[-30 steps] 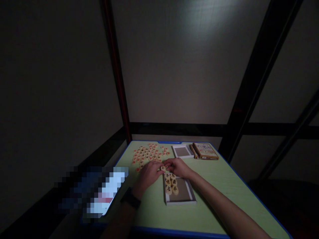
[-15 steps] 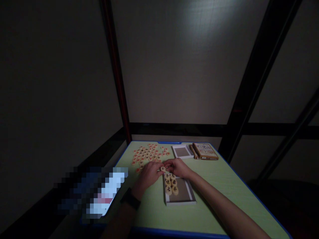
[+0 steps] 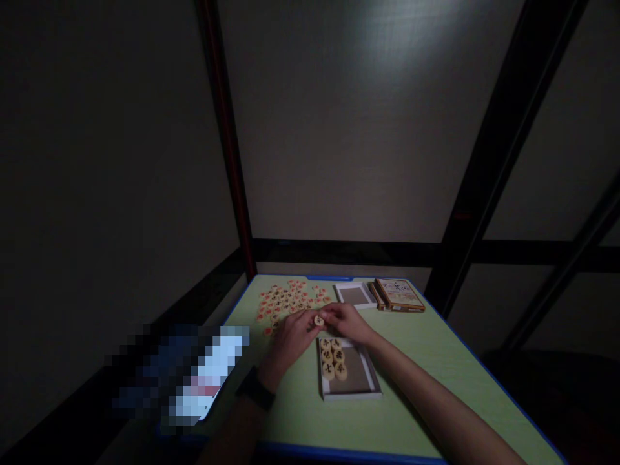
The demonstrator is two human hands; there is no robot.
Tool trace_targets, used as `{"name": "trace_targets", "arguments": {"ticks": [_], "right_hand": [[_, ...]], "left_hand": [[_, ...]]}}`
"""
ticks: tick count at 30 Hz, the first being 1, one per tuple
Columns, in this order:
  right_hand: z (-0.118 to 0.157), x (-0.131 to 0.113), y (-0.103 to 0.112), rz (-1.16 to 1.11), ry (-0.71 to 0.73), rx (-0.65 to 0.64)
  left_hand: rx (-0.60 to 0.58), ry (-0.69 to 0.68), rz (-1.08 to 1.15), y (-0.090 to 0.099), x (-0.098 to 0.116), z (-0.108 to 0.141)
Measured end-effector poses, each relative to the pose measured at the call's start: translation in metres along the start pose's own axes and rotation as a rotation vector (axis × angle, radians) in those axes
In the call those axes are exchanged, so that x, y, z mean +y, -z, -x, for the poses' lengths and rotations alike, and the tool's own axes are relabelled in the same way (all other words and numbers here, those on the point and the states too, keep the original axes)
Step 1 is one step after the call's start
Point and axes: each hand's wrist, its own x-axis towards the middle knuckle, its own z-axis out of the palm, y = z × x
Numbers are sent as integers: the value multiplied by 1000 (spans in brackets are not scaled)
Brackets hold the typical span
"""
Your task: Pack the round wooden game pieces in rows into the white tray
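Note:
Between the fingertips of both hands is a round, pale Chinese chess piece (image 3: 318, 321) with a dark character facing me. My left hand (image 3: 294, 336) pinches it from the left, a dark watch on that wrist. My right hand (image 3: 346, 321) grips it from the right side. Just below the hands lies a shallow white-rimmed box (image 3: 351, 396) with a brown inside. Several chess pieces (image 3: 333, 355) with black characters stand in two columns along its left side. Beyond my left hand, many loose chess pieces (image 3: 285, 299), red and black, are scattered over the table.
A second shallow white box (image 3: 372, 305) sits at the back of the green, blue-edged table (image 3: 426, 368). Beside it are brown printed boxes (image 3: 401, 294). A bright, pixelated screen-like object (image 3: 213, 368) is at the left edge. Walls stand behind and to the left.
Both hands have lifted the chess piece slightly up and away from the box's top edge, and its face is turned more toward me. The pieces in the box stay put.

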Motion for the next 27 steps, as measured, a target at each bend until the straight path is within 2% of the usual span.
{"name": "trace_targets", "arguments": {"ticks": [4,7,13,21,27], "right_hand": [[-1,0,-2,-234,-101,-22],[-1,-1,-3,-330,-150,-17],[0,-1,-7,-377,-164,11],[-1,1,-6,-454,-194,-35],[-5,8,-3,-473,-230,101]], "left_hand": [[15,-4,44,2,3,2],[22,4,56,2,5,2],[14,38,30,0,6,2],[36,15,55,-2,2,2],[55,8,86,-1,3,1]]}}
